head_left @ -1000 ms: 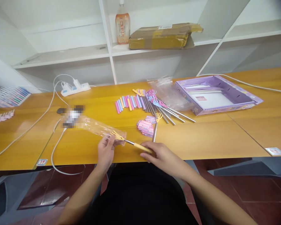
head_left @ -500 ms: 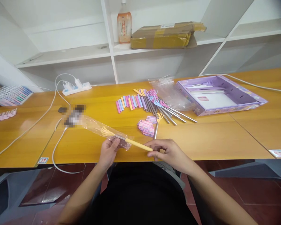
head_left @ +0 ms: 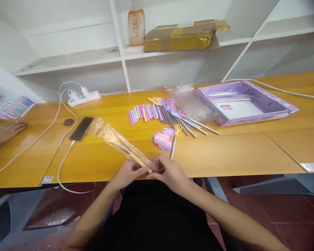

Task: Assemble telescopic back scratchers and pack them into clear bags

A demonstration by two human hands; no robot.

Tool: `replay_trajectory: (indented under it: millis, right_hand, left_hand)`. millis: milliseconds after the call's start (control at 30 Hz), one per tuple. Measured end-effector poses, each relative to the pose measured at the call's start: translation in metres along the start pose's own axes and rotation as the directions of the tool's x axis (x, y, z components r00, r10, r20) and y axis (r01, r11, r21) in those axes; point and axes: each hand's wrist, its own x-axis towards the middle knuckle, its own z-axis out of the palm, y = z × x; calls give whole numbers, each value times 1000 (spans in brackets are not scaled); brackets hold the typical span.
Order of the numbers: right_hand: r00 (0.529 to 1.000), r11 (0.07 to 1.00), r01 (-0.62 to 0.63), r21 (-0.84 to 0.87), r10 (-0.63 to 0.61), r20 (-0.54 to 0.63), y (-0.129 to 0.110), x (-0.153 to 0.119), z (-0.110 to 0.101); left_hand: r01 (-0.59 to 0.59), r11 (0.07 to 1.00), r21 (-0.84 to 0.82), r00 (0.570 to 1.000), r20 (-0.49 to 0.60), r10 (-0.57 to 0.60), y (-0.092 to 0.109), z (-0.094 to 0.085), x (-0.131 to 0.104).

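On my feed, the left hand [head_left: 128, 174] pinches the yellow handle of a claw-headed stick [head_left: 137, 159], and the right hand [head_left: 171, 173] has its fingers gripping the near end of the crinkled, clear plastic sleeve [head_left: 144, 155] around it. The stick slants over the table [head_left: 219, 157] near its front edge, metal shaft glinting. Writing? I've got a sticker [head_left: 47, 179] starting with 3, second digit unclear; characters on the orange-toned bottle [head_left: 136, 28] and pink cards [head_left: 162, 140] are too small for me. Beyond, smooth pastel tubes [head_left: 143, 113] sit beside steel rods [head_left: 190, 128] with plastic claws.
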Motion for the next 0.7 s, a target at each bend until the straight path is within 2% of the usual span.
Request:
replay_trajectory:
  millis: [100,167,267,367,467,533,633,700]
  right_hand:
    - [1000,1000,22,-7,-22,-19,6,-1,5]
    - [990,990,133,-43,-134,-34,7,0,2]
    - [930,914,366,-174,-364,43,6,1,-8]
    - [882,844,471,-256,-456,120,5,2,-19]
    - [854,803,515,-299,-512,93,3,0,-24]
    - [816,759,556,-338,-576,47,1,-1,-24]
    - [777,731,571,-374,-628,-41,-4,-1,-21]
    - [798,761,541,-358,-599,-70,-6,1,-17]
  left_hand:
    - [-9,1000,-16,997,-80,7,2,1,3]
    - [4,999,-51,990,-142,-11,1,1,5]
    - [0,994,-113,978,-206,-24,0,2,6]
    - [-15,989,-148,972,-233,-20,-1,3,6]
    - [-10,990,-143,975,-221,-22,-3,3,7]
    - [-6,995,-101,978,-207,-16,-4,2,6]
    - [1,999,41,996,-87,2,-4,-1,4]
    - [-8,988,154,1000,8,7,-2,-2,2]
